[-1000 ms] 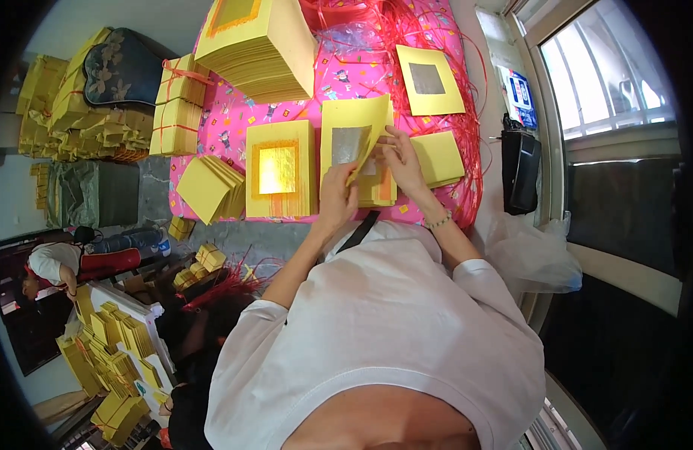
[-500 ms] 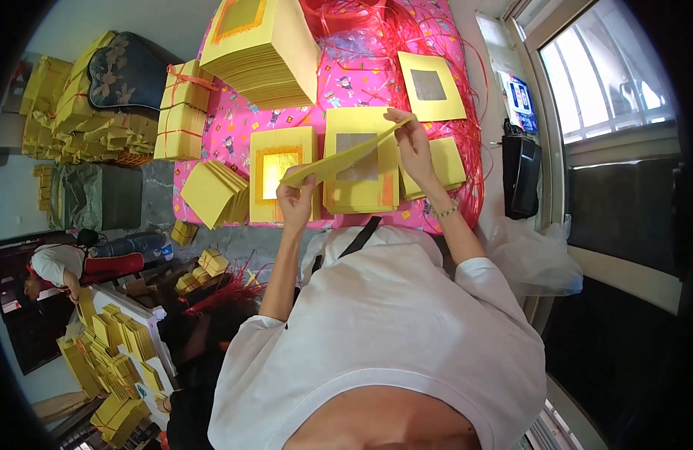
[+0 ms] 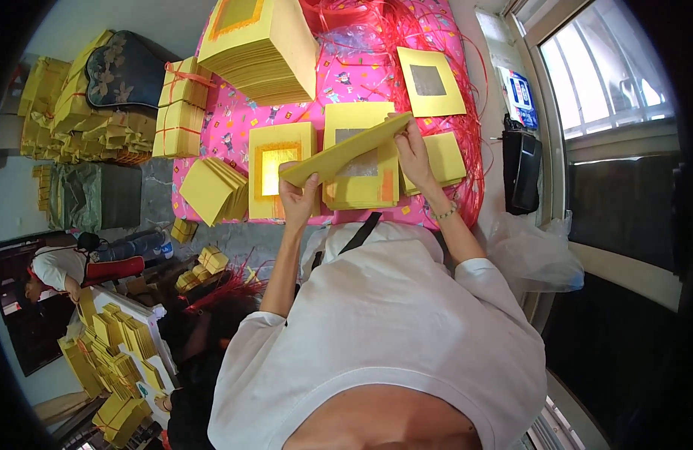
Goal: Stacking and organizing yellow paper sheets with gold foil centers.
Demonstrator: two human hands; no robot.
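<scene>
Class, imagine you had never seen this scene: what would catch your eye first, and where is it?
Probably the yellow sheet held between the left hand and right hand at centre, over a pink tablecloth. Next, the tall yellow paper stack top centre and red string behind it.

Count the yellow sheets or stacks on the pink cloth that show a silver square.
2: a single sheet with a silver square at the far right, and the stack under the held yellow sheets. Others may be hidden.

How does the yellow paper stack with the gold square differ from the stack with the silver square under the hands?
The gold-square stack lies fully uncovered; the silver-square stack is partly hidden by a lifted sheaf held in the left hand and right hand. Foil colour differs. Both lie flat on the pink cloth.
</scene>
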